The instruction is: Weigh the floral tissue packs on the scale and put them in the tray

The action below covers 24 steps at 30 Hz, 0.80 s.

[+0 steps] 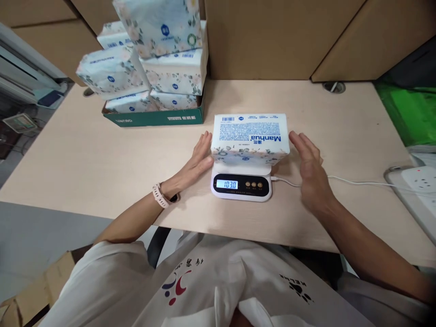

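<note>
A white tissue pack (250, 137) with blue print lies flat on a small white scale (241, 185), whose display reads 103.0. My left hand (195, 162) is open with fingers straight, flat beside the pack's left end and touching or nearly touching it. At the pack's right end, my right hand (308, 165) is also open, a small gap away. Neither hand holds anything. A light watch sits on my left wrist.
A green cardboard tray (153, 119) at the back left holds several stacked tissue packs (160, 50). A white cable (357, 182) runs from the scale to the right. A white power strip (420, 181) lies at the right edge. Brown partition panels (272, 36) stand behind the desk (85, 159).
</note>
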Each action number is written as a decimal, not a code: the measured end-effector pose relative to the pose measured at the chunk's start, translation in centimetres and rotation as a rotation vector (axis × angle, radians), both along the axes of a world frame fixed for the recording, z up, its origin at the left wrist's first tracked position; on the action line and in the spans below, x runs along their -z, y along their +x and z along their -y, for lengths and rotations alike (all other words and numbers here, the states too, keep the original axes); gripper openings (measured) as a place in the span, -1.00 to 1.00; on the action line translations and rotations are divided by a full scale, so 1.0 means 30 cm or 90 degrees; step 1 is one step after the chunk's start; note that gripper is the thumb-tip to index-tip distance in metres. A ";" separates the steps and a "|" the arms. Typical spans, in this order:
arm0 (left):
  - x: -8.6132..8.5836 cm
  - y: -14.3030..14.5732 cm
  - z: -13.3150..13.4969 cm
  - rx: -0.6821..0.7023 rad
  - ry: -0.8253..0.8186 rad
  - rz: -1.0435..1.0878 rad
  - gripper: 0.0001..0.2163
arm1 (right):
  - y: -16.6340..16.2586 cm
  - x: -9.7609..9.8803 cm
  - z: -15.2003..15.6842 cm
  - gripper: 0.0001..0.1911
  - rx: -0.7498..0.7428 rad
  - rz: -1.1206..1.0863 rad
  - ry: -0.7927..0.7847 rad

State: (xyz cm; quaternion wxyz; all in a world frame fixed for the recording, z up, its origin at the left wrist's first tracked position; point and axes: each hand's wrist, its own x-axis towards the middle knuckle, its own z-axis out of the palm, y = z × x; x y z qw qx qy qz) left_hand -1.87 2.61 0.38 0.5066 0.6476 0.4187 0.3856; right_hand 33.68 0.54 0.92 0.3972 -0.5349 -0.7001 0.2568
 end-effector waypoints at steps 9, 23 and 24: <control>0.006 0.042 -0.055 0.065 0.122 -0.130 -0.17 | -0.042 0.026 -0.027 -0.23 -0.116 0.054 -0.040; -0.385 -0.112 -0.105 -0.183 0.386 0.071 -0.40 | -0.508 -0.463 -0.248 -0.22 -0.293 -0.384 -0.031; -0.445 -0.152 -0.140 -0.204 0.436 0.041 -0.39 | -0.555 -0.511 -0.294 -0.22 -0.293 -0.385 -0.035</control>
